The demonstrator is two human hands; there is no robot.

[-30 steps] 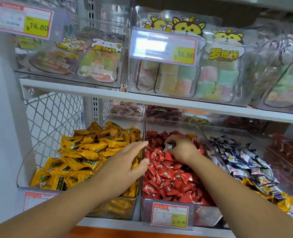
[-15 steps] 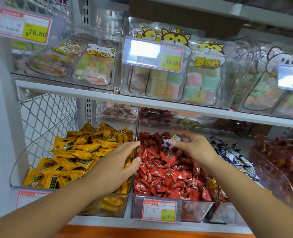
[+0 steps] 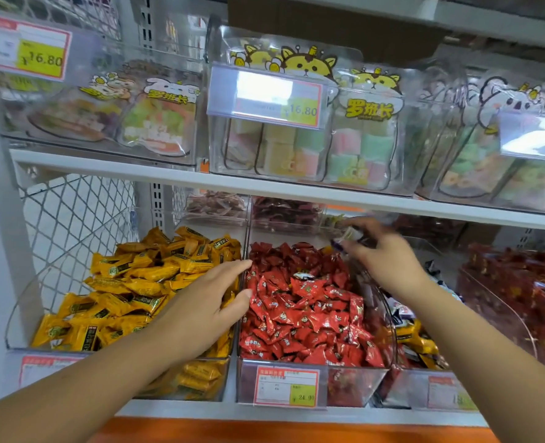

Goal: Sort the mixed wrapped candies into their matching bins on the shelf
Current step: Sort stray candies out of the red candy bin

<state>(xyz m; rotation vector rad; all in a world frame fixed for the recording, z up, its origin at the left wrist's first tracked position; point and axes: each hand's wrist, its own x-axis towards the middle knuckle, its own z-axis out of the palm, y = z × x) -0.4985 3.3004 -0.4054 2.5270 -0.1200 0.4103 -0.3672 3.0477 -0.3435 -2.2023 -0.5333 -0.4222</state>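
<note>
Pinching a blurred purple-white candy point(image 3: 344, 238) above the red bin point(image 3: 354, 386), the right hand point(image 3: 384, 262) hangs; the left hand point(image 3: 207, 306) stretches straight-fingered, holding nothing, over yellow candies point(image 3: 136, 276).

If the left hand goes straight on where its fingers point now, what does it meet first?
Probably the red candies in the middle bin; the left hand is at that bin's left edge. Depth is unclear: it may pass above them.
</note>
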